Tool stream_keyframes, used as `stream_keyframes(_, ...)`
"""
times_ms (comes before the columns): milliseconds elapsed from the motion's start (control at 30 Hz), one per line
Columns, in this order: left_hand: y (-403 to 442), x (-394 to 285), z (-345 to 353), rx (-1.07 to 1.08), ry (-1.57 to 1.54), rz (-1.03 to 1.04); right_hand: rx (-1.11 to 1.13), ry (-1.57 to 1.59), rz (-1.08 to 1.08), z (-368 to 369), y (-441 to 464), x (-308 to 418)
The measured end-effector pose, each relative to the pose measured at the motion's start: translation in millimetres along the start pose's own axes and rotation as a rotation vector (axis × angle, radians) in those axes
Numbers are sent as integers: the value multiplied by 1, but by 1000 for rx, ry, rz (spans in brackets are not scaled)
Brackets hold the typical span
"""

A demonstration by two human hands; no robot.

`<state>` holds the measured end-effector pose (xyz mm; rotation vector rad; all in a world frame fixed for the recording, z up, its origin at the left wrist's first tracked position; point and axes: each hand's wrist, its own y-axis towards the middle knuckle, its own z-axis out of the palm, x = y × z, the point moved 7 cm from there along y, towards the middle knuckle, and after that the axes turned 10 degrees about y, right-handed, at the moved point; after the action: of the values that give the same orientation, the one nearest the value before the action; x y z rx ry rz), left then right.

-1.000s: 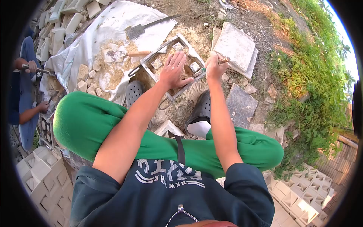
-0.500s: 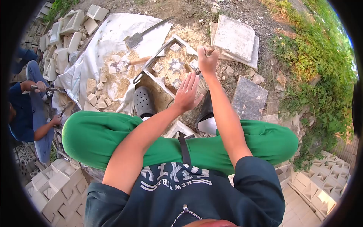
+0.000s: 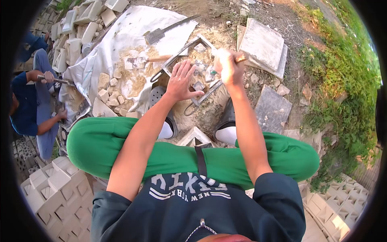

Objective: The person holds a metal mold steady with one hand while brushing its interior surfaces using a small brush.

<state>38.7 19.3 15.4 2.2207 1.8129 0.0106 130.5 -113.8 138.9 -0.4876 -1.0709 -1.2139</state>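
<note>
1. At the far left, a co-worker point(image 3: 26, 101) in a dark top and blue trousers grips a long tool point(image 3: 47, 79). Pale blocks point(image 3: 74, 48) lie heaped above that person, and stacked cast blocks point(image 3: 56, 189) stand below.
2. Next comes a white sheet point(image 3: 121, 34) spread on the ground, strewn with sandy powder. On it lie stone chunks point(image 3: 104, 95), a wooden-handled scraper point(image 3: 151, 59) and a dark, flat-bladed tool point(image 3: 157, 35).
3. At the centre, a metal frame point(image 3: 209, 93) with looped handles sits on the sandy ground, in front of the person's grey shoes. Small blocks point(image 3: 198, 86) and pale powder lie inside it.
4. To the right are pale slabs point(image 3: 263, 43), one over another, then a dark slab point(image 3: 273, 107) flat on the ground. Green plants point(image 3: 346, 84) fill the right edge, with patterned blocks point(image 3: 334, 205) below them.
5. The frame lies between and just beyond the two hands, partly covered by both.
6. The left hand point(image 3: 182, 82) is open, palm down, fingers spread and thumb out, over the frame's near left side. Whether it touches the frame cannot be told.
7. The right hand point(image 3: 229, 68) is clenched round a wooden-handled tool point(image 3: 240, 59) at the frame's right side; a greenish part shows beside the fingers. The tool's tip is too blurred to make out.
</note>
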Motion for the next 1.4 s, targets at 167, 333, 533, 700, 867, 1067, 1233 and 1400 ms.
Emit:
stream_keyframes(167,3,-4,3,44,11,18,8,-318,161,-5,-31,-72)
stream_keyframes(333,2,-3,0,30,31,7,-97,-169,63,12,-4,-21)
stream_keyframes(533,1,0,5,61,-19,7,-126,-157,-23,47,16,38)
stream_keyframes(700,1,3,7,84,-66,-3,-131,-277,63,10,-28,-41)
stream_keyframes(867,0,4,3,-1,-74,5,-90,-253,-18,29,-20,-8)
stream_keyframes(1067,0,7,3,12,-117,0,34,-249,-57,18,-33,-26)
stream_keyframes(1233,-1,7,3,-12,-131,-1,-58,-223,104,15,-25,-24)
stream_keyframes(1400,0,7,2,2,-136,-14,-83,-66,71,22,-29,4)
